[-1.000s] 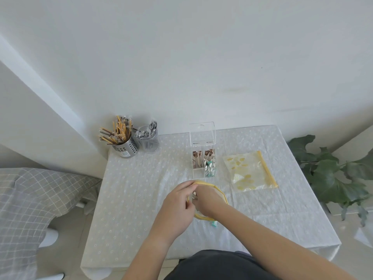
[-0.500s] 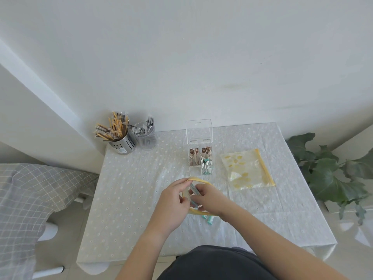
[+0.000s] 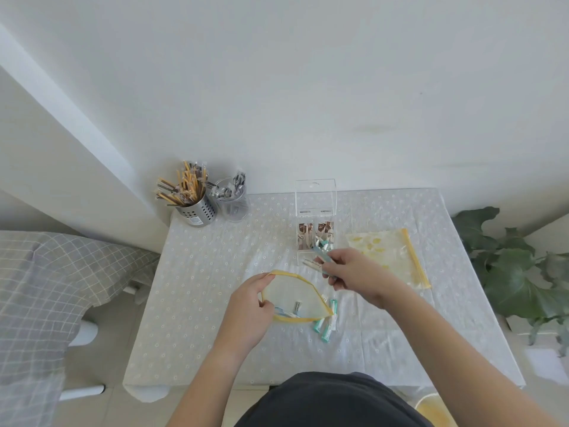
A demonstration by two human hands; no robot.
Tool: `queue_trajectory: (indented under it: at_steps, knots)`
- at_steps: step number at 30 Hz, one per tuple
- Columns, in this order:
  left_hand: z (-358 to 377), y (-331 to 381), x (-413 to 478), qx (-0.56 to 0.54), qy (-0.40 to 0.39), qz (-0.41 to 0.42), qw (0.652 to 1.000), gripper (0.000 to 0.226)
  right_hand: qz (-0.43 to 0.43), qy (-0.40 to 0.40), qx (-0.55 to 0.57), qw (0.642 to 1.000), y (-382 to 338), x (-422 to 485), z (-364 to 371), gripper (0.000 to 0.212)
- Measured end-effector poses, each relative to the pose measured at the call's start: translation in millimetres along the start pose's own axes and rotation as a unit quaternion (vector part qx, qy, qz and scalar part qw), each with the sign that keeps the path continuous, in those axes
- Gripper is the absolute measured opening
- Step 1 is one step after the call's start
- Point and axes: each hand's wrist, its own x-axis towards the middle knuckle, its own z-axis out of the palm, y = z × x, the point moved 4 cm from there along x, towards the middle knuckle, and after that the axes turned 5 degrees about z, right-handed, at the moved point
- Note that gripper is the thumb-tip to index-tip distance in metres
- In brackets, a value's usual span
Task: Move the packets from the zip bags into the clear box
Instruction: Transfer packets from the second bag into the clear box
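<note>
The left hand (image 3: 251,306) pinches the rim of the open zip bag (image 3: 295,298) on the table (image 3: 197,288). The right hand (image 3: 354,274) grips a few packets (image 3: 317,261) just in front of the clear box (image 3: 314,223). More packets remain in the bag.

Two zip bags (image 3: 295,292) (image 3: 391,251), one clear box (image 3: 315,204), two cups (image 3: 197,211) (image 3: 232,206) of utensils, one plant (image 3: 508,272), two hands (image 3: 249,309) (image 3: 354,272).
</note>
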Motion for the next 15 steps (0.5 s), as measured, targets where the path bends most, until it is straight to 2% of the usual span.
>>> queue_trajectory:
  at_steps: [3, 6, 11, 15]
  knots:
    - [-2.7, -7.9, 0.7, 0.002, 0.004, -0.010, 1.000, 0.064, 0.022, 0.040, -0.034, 0.998, -3.0, 47.9, -14.8, 0.016]
    - [-7.1, -11.4, 0.3, 0.000, 0.010, -0.013, 1.000, 0.063, 0.063, 0.070, -0.131, 0.987, 1.3, 108.6, -18.2, 0.019]
    - [-8.6, -13.2, 0.6, -0.022, 0.014, -0.027, 0.999, 0.064, 0.087, 0.093, -0.348, 0.929, -1.6, 168.4, -8.2, 0.017]
    - [-7.0, -17.5, 0.6, -0.031, 0.004, -0.032, 0.999, 0.062, 0.067, 0.103, -0.432, 0.893, -18.1, 180.4, -0.1, 0.022]
